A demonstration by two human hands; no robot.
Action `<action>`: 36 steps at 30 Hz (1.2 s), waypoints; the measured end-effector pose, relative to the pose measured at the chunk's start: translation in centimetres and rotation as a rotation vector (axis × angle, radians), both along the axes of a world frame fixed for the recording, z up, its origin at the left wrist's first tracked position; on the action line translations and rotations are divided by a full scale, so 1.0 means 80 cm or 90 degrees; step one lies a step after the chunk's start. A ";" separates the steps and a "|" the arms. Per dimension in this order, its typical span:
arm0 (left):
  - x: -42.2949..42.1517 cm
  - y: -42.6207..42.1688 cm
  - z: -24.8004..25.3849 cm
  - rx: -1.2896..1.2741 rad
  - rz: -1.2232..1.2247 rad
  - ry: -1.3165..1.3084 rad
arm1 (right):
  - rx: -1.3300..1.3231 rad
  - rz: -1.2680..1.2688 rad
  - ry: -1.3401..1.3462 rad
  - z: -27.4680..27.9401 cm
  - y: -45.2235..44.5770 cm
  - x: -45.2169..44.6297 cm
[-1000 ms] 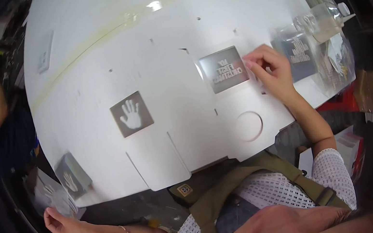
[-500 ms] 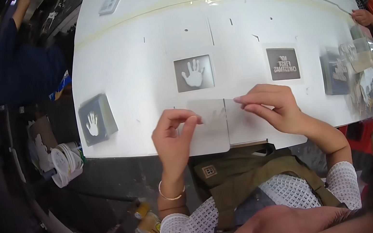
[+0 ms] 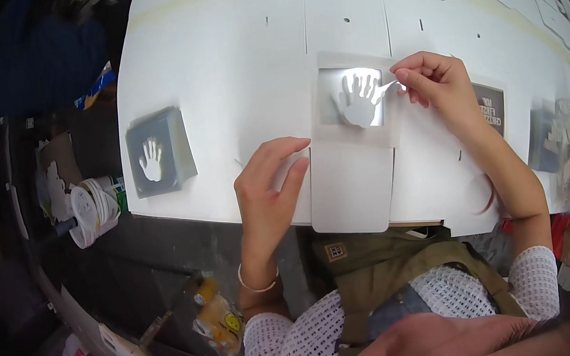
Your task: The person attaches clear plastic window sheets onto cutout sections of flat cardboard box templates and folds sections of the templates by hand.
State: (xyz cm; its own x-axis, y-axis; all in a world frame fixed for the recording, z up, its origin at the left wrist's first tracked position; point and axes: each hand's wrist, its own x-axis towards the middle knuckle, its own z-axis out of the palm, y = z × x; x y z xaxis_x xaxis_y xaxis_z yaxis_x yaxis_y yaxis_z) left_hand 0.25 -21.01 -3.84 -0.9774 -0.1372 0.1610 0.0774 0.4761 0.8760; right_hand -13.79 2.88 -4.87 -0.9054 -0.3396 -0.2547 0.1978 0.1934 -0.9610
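A white card frame (image 3: 356, 200) lies before me, with a handprint panel (image 3: 361, 110) in its upper part. A see-through film (image 3: 330, 130) overlaps the panel, and a second, fainter handprint shows over the first. My right hand (image 3: 433, 80) pinches the film near its upper right, where a thin shiny edge shows at the fingertips. My left hand (image 3: 268, 188) is at the card's left edge, thumb and forefinger apart. I cannot tell whether its fingertips touch the film.
Stacked handprint sheets (image 3: 152, 160) lie at left. A dark lettered panel (image 3: 491, 106) is partly behind my right forearm. Clear plastic bags and more sheets (image 3: 554, 135) are at right. A white tub (image 3: 92, 208) stands beside the table. Other people are at both far sides.
My right hand has moved up and right, bringing the film over the handprint panel. My left hand's pinch has opened. The camera view has shifted, so the table appears moved.
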 end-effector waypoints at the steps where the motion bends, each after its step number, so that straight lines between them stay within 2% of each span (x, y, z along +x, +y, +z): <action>1: -0.001 -0.003 -0.003 0.002 0.001 -0.004 | -0.003 0.009 -0.013 0.000 -0.001 -0.002; 4: -0.006 -0.007 -0.010 0.039 0.054 -0.002 | -0.008 0.032 -0.041 0.005 -0.001 -0.004; 6: -0.006 -0.007 -0.006 0.198 0.077 -0.117 | -0.011 0.047 -0.054 0.009 -0.003 0.002; 7: -0.007 -0.008 -0.007 0.256 0.028 -0.132 | -0.008 0.061 -0.031 0.012 -0.007 0.007; 13: -0.007 -0.007 -0.005 0.399 0.014 -0.215 | 0.076 0.099 0.090 0.030 -0.013 0.025; 15: -0.002 -0.008 -0.004 0.445 -0.006 -0.223 | 0.045 0.178 0.222 0.034 -0.013 0.032; 16: 0.001 -0.006 -0.003 0.425 -0.036 -0.268 | 0.045 0.180 0.222 0.039 -0.012 0.036; 18: 0.008 -0.001 -0.001 0.406 -0.064 -0.315 | 0.144 0.266 0.439 0.050 -0.010 0.045; 20: 0.015 0.005 0.001 0.348 -0.128 -0.247 | 0.117 0.263 0.424 0.059 -0.004 0.059; 21: 0.016 0.004 0.000 0.353 -0.193 -0.190 | 0.113 0.256 0.358 0.064 0.002 0.065; 23: 0.018 0.016 -0.005 0.343 -0.216 -0.137 | 0.091 0.220 0.244 0.069 0.009 0.080; 24: 0.020 0.021 -0.009 0.330 -0.235 -0.085 | 0.095 0.217 0.243 0.067 0.013 0.084; 25: 0.023 0.017 -0.014 0.247 -0.280 -0.081 | 0.095 0.208 0.233 0.063 0.018 0.088; 26: 0.024 0.019 -0.014 0.250 -0.284 -0.081 | 0.094 0.201 0.224 0.059 0.021 0.091; 27: 0.026 0.022 -0.014 0.330 -0.258 -0.158 | 0.096 0.198 0.223 0.055 0.023 0.094; 28: 0.027 0.026 -0.014 0.409 -0.229 -0.236 | 0.160 0.197 0.345 0.050 0.025 0.098; 29: 0.027 0.028 -0.015 0.410 -0.231 -0.237 | 0.224 0.195 0.468 0.047 0.027 0.099; 30: 0.026 0.031 -0.016 0.476 -0.227 -0.268 | 0.225 0.193 0.467 0.044 0.027 0.099; 31: 0.025 0.034 -0.016 0.543 -0.223 -0.300 | 0.243 0.177 0.546 0.041 0.027 0.099; 32: 0.026 0.038 -0.015 0.543 -0.225 -0.301 | 0.260 0.159 0.624 0.039 0.027 0.097; 36: 0.031 0.047 -0.017 0.653 -0.108 -0.342 | 0.232 0.147 0.611 0.048 0.031 0.089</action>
State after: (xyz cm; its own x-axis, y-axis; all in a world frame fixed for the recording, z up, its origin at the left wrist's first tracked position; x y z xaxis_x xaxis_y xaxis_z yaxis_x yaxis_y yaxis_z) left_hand 2.77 -17.25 -5.19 -0.9045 0.1762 -0.3882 -0.4246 -0.4543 0.7831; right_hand -6.67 5.39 -1.06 -0.7043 -0.5764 0.4143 -0.6943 0.4380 -0.5710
